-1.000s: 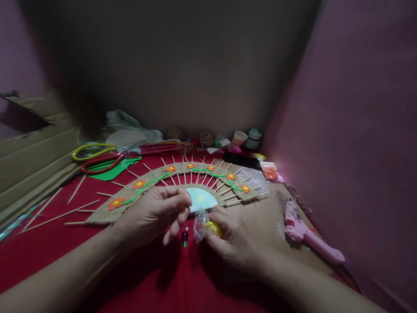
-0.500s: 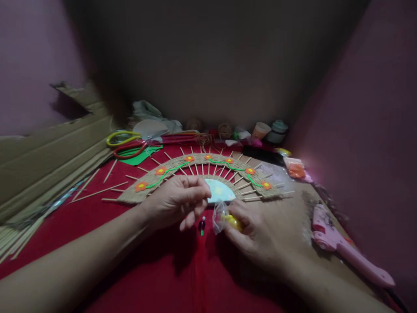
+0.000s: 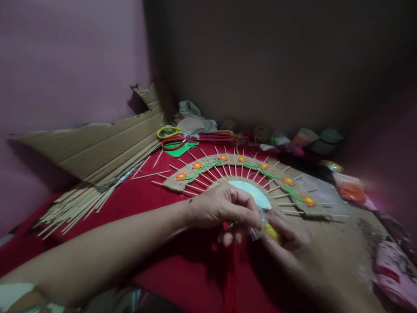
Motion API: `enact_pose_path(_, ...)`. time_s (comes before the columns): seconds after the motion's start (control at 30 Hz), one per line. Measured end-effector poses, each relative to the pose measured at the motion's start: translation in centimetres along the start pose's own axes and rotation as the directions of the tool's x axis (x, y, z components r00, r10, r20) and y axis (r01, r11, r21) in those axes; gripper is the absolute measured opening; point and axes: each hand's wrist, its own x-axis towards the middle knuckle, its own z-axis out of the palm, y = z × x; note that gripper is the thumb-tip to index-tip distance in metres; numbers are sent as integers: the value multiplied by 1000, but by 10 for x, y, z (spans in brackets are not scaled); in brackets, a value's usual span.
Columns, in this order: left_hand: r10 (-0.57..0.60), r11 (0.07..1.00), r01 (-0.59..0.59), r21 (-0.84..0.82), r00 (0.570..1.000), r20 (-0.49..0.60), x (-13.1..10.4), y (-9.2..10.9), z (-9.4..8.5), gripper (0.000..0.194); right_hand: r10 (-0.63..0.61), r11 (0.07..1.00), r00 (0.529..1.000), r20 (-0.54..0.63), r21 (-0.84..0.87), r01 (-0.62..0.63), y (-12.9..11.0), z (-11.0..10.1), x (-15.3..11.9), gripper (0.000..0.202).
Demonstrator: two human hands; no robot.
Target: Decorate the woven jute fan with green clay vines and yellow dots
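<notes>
My right hand (image 3: 288, 239) is closed round a small clear plastic bag with yellow material (image 3: 273, 233) inside. The thumb and index finger of my left hand (image 3: 231, 211) pinch the loose mouth of that clear bag. Just beyond both hands lies a half-round woven fan (image 3: 210, 167) of sticks and twine, with orange flowers and green wavy lines on its band. Its pale blue centre (image 3: 250, 191) is partly hidden by my left hand.
Cardboard (image 3: 107, 148) and a bundle of thin sticks (image 3: 78, 208) lie at left. Scissors (image 3: 172, 137) rest on green sheet behind the fan. At right are a bag of orange material (image 3: 350, 189) and a pink glue gun (image 3: 395, 271) on a board.
The view has turned left, so things appear further right. My left hand has moved onto the bag's mouth, from which it was apart before. My right hand still holds the bag.
</notes>
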Motion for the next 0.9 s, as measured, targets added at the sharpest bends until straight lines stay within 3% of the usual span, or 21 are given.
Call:
enact_pose_path(0.07, 3, 1000, -3, -17, 1000, 27, 1, -2, 0, 12, 2, 1000, 1000, 2, -16, -2, -1, -1, 0, 15)
enact_pose_path(0.17, 85, 990, -62, -127, 979, 184, 6, -5, 0, 17, -4, 1000, 1000, -7, 2, 4, 2, 0, -1, 14)
enact_pose_path(0.27, 154, 976, -105, -191, 953, 261, 9, -6, 1, 23, -15, 999, 999, -35, 29, 16, 5, 2, -2, 12)
enact_pose_path(0.37, 91, 988, -60, -139, 969, 228, 7, -3, -1, 20, -22, 999, 999, -32, 27, 23, 3, 2, -1, 13)
enact_pose_path(0.43, 47, 997, -39, -69, 991, 125, 4, -1, -3, 15, -15, 1000, 1000, -17, 18, 15, 0, 1, 0, 13)
enact_pose_path(0.53, 70, 997, -69, -32, 997, 26, 2, 1, -4, 12, 1, 1000, 1000, -2, 22, -1, -3, 0, 1, 13)
enact_pose_path(0.63, 110, 990, -102, -93, 991, 80, 3, 1, -2, 19, 11, 999, 1000, 7, 36, -11, -3, 0, 2, 14)
enact_pose_path(0.77, 126, 982, -94, -162, 972, 199, 5, -2, -3, 9, 9, 999, 1000, -2, 48, -9, -2, 0, 2, 17)
enact_pose_path(0.9, 116, 991, -102, -82, 976, 183, 4, -4, -7, 25, 16, 999, 999, 44, 51, -18, 0, 0, 1, 17)
